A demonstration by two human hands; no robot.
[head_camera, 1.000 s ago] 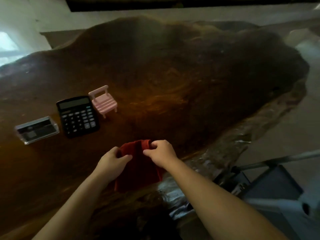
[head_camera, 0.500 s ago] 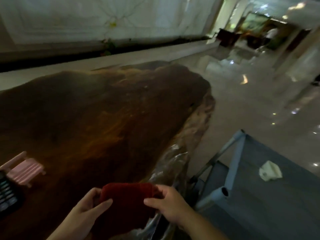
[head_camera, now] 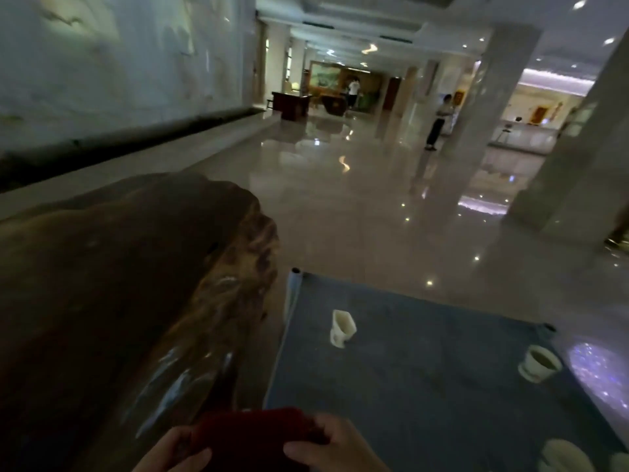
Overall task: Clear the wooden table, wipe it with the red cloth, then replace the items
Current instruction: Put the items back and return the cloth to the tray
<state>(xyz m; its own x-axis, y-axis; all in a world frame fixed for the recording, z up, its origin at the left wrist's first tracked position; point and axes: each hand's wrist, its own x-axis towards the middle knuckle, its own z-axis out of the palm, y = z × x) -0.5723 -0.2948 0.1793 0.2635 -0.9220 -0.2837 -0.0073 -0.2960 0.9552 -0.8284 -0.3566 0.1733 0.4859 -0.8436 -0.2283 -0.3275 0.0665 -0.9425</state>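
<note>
Fingers of both hands, L (head_camera: 173,453) & R (head_camera: 335,444), pinch red cloth (head_camera: 252,434) by wooden table (head_camera: 112,284); no readable text.

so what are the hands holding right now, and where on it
Both hold the folded red cloth: the left hand grips its left end, the right hand its right end, at the near edge of the wooden table.

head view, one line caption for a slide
Both hands hold the red cloth between wooden table and blue side table with white cups.
</note>
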